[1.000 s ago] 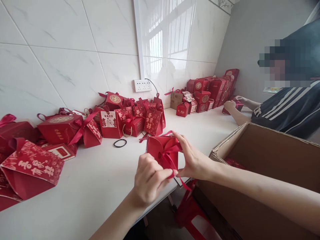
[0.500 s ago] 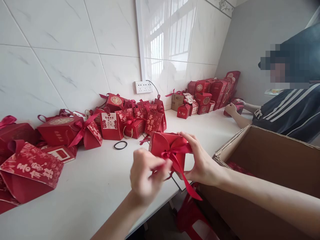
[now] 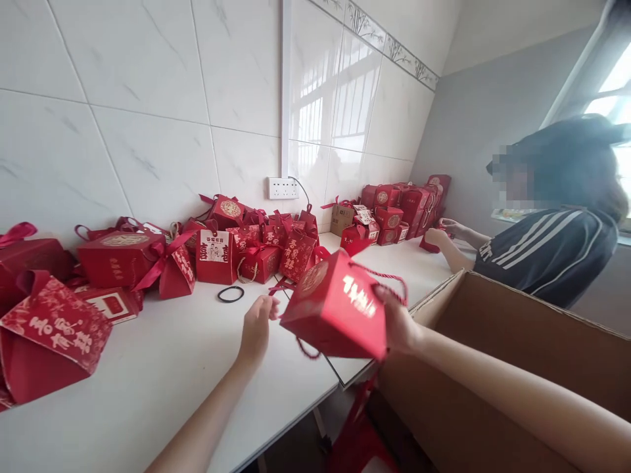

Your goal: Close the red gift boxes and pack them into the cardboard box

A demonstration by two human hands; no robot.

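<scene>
Above the table [image 3: 162, 368], we hold the box [image 3: 335, 309] tilted, the right hand [image 3: 401, 328] closed around its right end. Our left hand [image 3: 256, 328], half curled just beside it, has hold of nothing we can see. We judge the box light, stiff and easily dented; grip opposite edges or the cord [image 3: 387, 274], without squeezing.

I saw glossy white tiles [image 3: 148, 79] at upper left, a grey wall [image 3: 486, 112] at upper right, bright daylight in the window [image 3: 616, 79] beside it, and a white surface [image 3: 172, 374] spanning the lower left.
</scene>
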